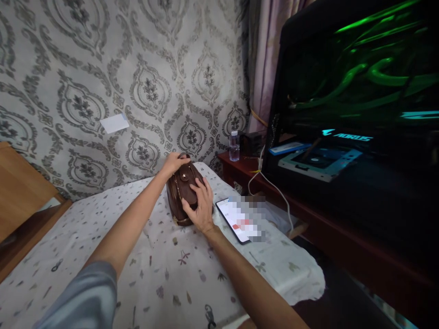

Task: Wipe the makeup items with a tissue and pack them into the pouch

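A brown leather bag (183, 187) with gold-coloured zips and a round clasp sits on a white patterned cloth (164, 274). At the bag's far end, my left hand (174, 164) has its fingers closed at the dark handle. My right hand (201, 201) rests on the bag's right side with its fingers spread, the thumb on the top near the zip. Just right of the bag, a phone (236, 221) lies face up with its screen lit, partly blurred out.
A dark glass-fronted case (343, 192) with green lights stands on a red-brown table (247, 178) at the right, beside a clear bottle (234, 148) and a white cable (274, 185). Patterned wall ahead; wooden panel (25, 187) at left.
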The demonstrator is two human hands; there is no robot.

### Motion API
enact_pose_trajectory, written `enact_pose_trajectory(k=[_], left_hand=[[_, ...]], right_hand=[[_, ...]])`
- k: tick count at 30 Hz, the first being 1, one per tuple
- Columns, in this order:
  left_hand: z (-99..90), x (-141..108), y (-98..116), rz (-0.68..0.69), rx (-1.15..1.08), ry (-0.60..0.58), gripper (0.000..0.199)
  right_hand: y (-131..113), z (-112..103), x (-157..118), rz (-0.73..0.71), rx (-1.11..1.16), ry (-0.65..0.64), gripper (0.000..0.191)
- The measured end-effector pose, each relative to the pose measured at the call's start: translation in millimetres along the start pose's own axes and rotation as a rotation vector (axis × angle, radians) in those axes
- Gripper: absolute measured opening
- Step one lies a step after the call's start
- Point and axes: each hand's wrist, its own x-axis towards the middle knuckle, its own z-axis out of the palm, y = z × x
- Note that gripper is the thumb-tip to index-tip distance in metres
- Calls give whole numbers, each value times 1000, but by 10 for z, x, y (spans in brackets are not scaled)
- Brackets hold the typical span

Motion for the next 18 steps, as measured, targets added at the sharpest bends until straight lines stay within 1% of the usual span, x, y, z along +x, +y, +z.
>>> enact_pose_trajectory(k=[4, 6, 10, 13, 15, 18], left_hand=[[39, -34, 53, -16, 27, 56, 24], [53, -85, 93, -15, 28, 64, 24], [61, -238, 172, -5, -29, 6, 25], [33, -340, 214, 6, -91, -48, 28], [-16, -375, 224, 18, -129, -70, 29], [-147, -389, 189, 53, -146, -92, 31]], right_hand=[[5, 18, -16, 40, -9, -7, 40], [9, 29, -22, 54, 2, -11, 40], [18, 44, -22, 62, 3, -10, 41], [23, 42, -18, 57, -5, -17, 41], [20, 32, -16, 51, -10, -12, 41], [2, 8, -14, 43, -26, -4, 41]])
